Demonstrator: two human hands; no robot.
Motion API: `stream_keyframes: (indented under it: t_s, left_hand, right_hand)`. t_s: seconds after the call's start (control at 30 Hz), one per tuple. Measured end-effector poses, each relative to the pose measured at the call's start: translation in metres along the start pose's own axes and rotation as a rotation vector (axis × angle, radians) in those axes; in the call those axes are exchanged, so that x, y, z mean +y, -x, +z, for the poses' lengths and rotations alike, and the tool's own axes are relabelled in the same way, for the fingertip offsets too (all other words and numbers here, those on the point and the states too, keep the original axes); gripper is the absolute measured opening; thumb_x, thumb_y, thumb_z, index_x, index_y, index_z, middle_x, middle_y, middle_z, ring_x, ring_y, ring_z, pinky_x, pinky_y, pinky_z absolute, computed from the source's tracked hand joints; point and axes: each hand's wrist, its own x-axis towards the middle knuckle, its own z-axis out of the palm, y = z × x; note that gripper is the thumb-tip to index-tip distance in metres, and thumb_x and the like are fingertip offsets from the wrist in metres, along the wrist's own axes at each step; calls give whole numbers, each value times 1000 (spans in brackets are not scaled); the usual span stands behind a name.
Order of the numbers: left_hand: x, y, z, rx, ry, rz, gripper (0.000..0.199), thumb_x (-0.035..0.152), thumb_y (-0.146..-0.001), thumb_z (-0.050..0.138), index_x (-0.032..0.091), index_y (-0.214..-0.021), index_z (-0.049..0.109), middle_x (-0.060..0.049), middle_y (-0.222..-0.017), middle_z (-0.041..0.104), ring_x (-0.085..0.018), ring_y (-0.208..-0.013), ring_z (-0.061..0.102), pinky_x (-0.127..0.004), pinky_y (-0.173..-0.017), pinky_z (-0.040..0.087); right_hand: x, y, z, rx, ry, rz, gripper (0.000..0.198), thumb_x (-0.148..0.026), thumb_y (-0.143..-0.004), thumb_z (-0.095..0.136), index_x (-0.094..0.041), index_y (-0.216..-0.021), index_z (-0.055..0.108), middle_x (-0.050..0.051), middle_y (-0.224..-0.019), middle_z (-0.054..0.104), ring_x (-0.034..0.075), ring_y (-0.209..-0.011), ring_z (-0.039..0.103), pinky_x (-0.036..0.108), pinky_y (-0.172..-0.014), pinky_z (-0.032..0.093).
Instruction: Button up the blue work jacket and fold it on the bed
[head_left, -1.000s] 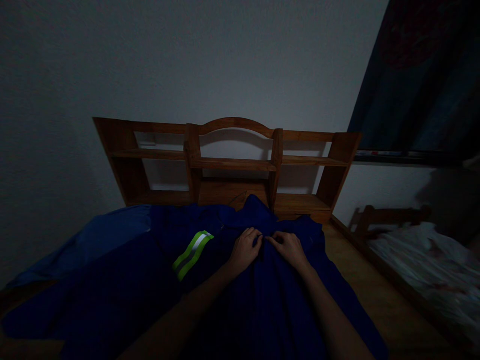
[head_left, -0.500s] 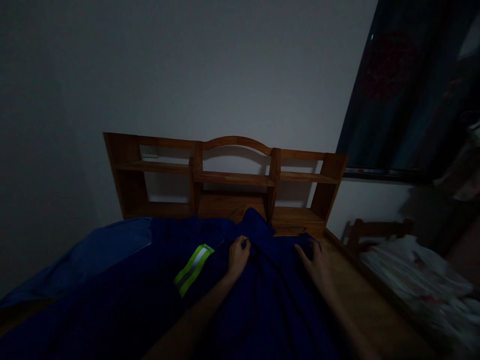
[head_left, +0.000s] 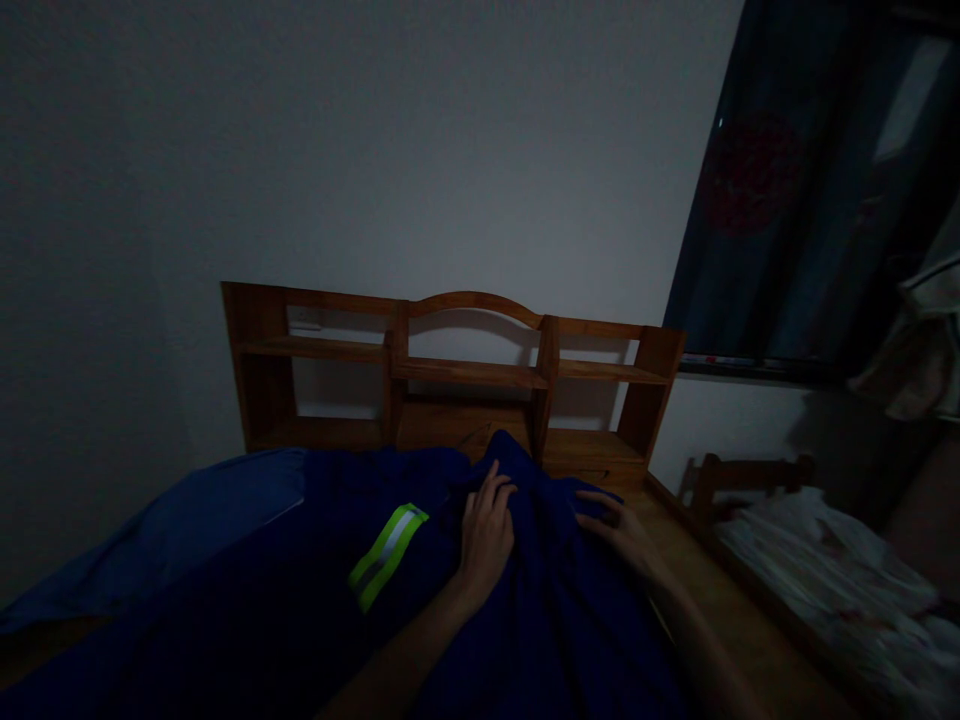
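Observation:
A dark blue work jacket (head_left: 555,590) with folds lies spread out in front of me. A yellow-green and silver reflective strip (head_left: 390,552) crosses it left of my hands. My left hand (head_left: 487,525) rests on the cloth near the middle, fingers stretched forward and slightly bent. To its right, my right hand (head_left: 619,530) is at the jacket's right edge, thumb and fingers apart. Whether its fingertips touch the cloth is hard to tell in the dim light. Beyond both hands, a pointed fold of the jacket (head_left: 510,450) stands up.
A wooden headboard with shelves (head_left: 469,375) stands against the wall behind the jacket. Lighter blue cloth (head_left: 217,510) lies at the left. Wooden bed boards (head_left: 720,590) show at the right, beside a white plastic bag (head_left: 825,560). A dark window (head_left: 810,200) is at upper right.
My left hand's pinch on the cloth has loosened and its fingers have stretched out. My right hand has shifted left, and the jacket's right edge has gathered inward. The view has tilted slightly up.

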Motion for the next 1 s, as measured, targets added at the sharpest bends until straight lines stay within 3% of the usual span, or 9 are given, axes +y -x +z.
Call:
stream_keyframes:
  t_s: [0.07, 0.17, 0.27, 0.37, 0.53, 0.7, 0.83, 1.0]
  left_hand:
    - [13, 2, 0, -85, 38, 108, 34, 5, -84, 37, 22, -108, 54, -5, -119, 54, -19, -121, 43, -36, -99, 36]
    - [13, 7, 12, -209, 85, 107, 23, 22, -89, 43, 24, -110, 53, -4, -109, 58, -18, -104, 54, -32, -90, 43]
    - [-4, 11, 27, -348, 88, 24, 23, 40, -83, 55, 25, -100, 57, -1, -100, 61, -18, -92, 59, -28, -79, 47]
    - [-20, 12, 37, -426, 71, -30, 29, 48, -77, 60, 25, -95, 60, 0, -97, 62, -17, -88, 60, -27, -75, 48]
    - [-27, 11, 45, -398, 51, -65, 27, 45, -77, 60, 22, -91, 61, -2, -93, 60, -17, -84, 59, -26, -74, 46]
    - [-29, 6, 43, -322, -31, -46, 16, 34, -77, 62, 20, -84, 61, -4, -96, 55, -20, -94, 52, -31, -83, 44]
    - [-32, 0, 32, -251, -154, -2, 9, 20, -76, 63, 19, -85, 60, -5, -99, 51, -21, -98, 48, -34, -86, 42]
    - [-29, -3, 21, -276, -241, 65, 10, 21, -78, 62, 20, -88, 59, -4, -98, 52, -21, -97, 48, -35, -85, 42]
  right_hand:
    - [-15, -12, 0, 16, 56, -118, 48, -45, -71, 63, -20, -111, 60, 3, -81, 66, 16, -68, 60, 26, -58, 47]
    - [-20, -37, 2, 76, 117, -267, 37, -41, -75, 58, -20, -104, 64, 4, -90, 67, 18, -79, 61, 29, -69, 47]
    - [0, -62, 7, 168, 142, -356, 32, -40, -78, 53, -21, -101, 65, 5, -100, 66, 20, -90, 60, 34, -83, 45]
    - [31, -76, 13, 228, 141, -343, 32, -40, -79, 50, -21, -101, 64, 5, -103, 65, 22, -96, 59, 37, -89, 42]
    - [48, -79, 11, 210, 54, -261, 33, -38, -77, 49, -22, -101, 65, 4, -103, 65, 23, -97, 58, 36, -87, 43]
    - [37, -74, -5, 174, -321, -128, 36, -35, -72, 53, -19, -102, 65, 6, -91, 67, 21, -85, 62, 31, -74, 48]
    - [31, -68, -18, 85, -474, -134, 33, -32, -69, 61, -19, -100, 66, 7, -94, 67, 21, -90, 62, 31, -81, 47]
    - [26, -62, -19, 33, -415, -110, 36, -34, -72, 62, -22, -106, 65, 8, -109, 64, 24, -105, 57, 36, -91, 44]
